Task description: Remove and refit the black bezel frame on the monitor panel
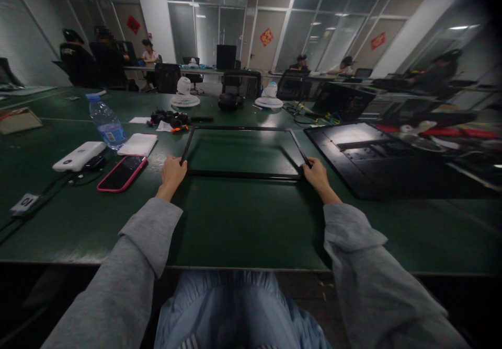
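A thin black rectangular frame, open in its middle, is held level over the green table. My left hand is closed around its left side near the front corner. On the opposite side, my right hand grips the right bar, also near the front corner. Green tabletop shows through the frame's opening. Whether its far edge touches the table, I cannot tell. To the right of my right hand lies a large flat black panel. A phone in a pink case lies left of my left hand.
Left of the frame are a water bottle, a white power bank with cables and a white pad. Beyond it sit black items with an orange piece, and two white fans. People sit at far desks.
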`<move>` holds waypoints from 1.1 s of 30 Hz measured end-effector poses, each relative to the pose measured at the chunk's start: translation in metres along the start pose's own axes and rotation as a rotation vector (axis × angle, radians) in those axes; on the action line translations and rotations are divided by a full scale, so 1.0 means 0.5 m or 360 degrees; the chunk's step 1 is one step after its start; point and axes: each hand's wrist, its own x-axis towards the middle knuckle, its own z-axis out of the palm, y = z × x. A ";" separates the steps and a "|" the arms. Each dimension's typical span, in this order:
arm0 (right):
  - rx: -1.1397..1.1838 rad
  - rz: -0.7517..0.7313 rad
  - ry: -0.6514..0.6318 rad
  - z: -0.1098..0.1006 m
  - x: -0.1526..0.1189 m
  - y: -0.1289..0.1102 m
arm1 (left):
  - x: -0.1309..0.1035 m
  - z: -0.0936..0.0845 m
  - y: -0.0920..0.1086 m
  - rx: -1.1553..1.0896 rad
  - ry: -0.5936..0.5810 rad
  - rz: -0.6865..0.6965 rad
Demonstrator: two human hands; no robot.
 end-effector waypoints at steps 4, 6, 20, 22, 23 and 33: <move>-0.0146 -0.0136 0.0070 0.009 0.007 0.009 | 0.000 -0.002 0.002 0.0015 -0.0023 -0.0003; -0.0229 -0.0120 0.0089 0.012 0.009 0.016 | 0.000 -0.002 0.003 0.0021 -0.0028 0.0004; -0.0278 0.0007 -0.0033 0.004 0.005 0.013 | -0.006 -0.009 0.022 -0.0056 -0.0090 0.0150; -0.0276 -0.0027 -0.0048 0.002 0.003 0.010 | -0.013 -0.016 0.036 -0.0125 -0.0167 0.0222; -0.0254 -0.0042 -0.0048 0.002 0.002 0.009 | -0.016 -0.020 0.043 -0.0153 -0.0210 0.0267; 0.0018 -0.0057 0.0013 -0.005 0.001 0.004 | -0.036 -0.026 0.057 -0.0096 -0.0488 0.0526</move>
